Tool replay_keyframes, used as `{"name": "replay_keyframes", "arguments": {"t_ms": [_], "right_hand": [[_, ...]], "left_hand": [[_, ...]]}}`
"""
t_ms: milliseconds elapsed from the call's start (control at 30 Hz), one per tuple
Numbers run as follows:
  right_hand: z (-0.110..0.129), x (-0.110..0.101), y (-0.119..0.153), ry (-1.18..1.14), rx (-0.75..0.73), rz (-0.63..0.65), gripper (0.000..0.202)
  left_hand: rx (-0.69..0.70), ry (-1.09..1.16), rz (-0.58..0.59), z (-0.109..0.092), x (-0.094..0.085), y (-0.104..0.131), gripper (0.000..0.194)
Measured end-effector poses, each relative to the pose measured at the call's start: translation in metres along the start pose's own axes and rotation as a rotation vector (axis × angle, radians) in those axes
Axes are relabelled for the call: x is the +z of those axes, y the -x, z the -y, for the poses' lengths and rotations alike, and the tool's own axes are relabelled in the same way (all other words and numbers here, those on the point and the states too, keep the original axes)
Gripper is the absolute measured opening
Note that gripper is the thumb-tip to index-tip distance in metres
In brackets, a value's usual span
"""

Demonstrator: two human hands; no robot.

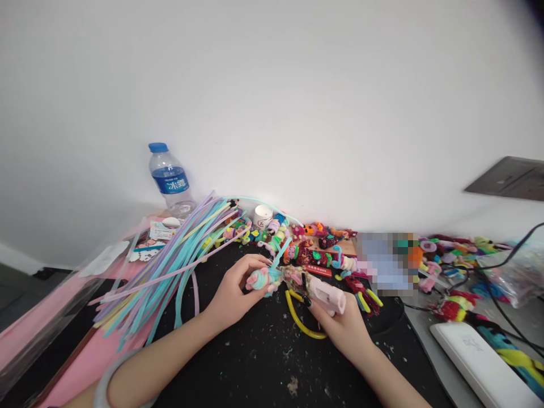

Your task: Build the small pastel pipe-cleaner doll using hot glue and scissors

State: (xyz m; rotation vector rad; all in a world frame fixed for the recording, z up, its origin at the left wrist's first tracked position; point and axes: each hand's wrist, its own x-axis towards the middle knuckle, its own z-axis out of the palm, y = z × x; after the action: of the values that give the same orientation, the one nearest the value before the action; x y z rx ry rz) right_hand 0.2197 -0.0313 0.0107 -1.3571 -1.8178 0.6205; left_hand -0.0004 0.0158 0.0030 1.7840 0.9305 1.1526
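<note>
My left hand (238, 292) is closed around a small pastel pipe-cleaner figure (262, 280) in blue, pink and cream. A light blue pipe-cleaner end (281, 253) sticks up from it. My right hand (342, 328) grips a pale pink glue gun (325, 293), its fluff-covered front end pointing left, close to the figure. Whether the tip touches the figure I cannot tell. Below the gun, a yellow curved pipe cleaner (297, 321) lies on the black mat (255, 368).
Pastel pipe cleaners (178, 272) lie in a bundle at left, near a water bottle (170, 180). Finished pipe-cleaner figures (312, 256) and a paper cup (263, 216) line the wall. At right are a white power bank (480, 362), black cables (501, 266) and a plastic bag (516, 277).
</note>
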Motion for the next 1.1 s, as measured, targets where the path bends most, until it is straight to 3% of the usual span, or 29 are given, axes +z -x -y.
{"name": "replay_keyframes", "arguments": {"t_ms": [300,600,733,900,1100], "right_hand": [[-0.006,0.003,0.004,0.013,-0.009,0.056,0.012],[-0.004,-0.004,0.004,0.080,-0.059,-0.022,0.016],[-0.007,-0.011,-0.002,0.305,0.038,-0.150,0.030],[-0.018,-0.015,-0.008,0.713,0.078,-0.264,0.038],[-0.027,-0.013,-0.008,1.005,0.195,-0.251,0.040]], "left_hand": [[0.014,0.007,0.024,0.002,0.001,-0.001,0.023],[-0.048,-0.050,-0.031,0.000,0.000,-0.002,0.017],[-0.092,-0.073,-0.094,0.001,-0.001,-0.003,0.020],[-0.087,-0.060,-0.086,0.000,-0.001,-0.004,0.018],[-0.034,-0.024,-0.008,0.000,-0.002,-0.001,0.017]]}}
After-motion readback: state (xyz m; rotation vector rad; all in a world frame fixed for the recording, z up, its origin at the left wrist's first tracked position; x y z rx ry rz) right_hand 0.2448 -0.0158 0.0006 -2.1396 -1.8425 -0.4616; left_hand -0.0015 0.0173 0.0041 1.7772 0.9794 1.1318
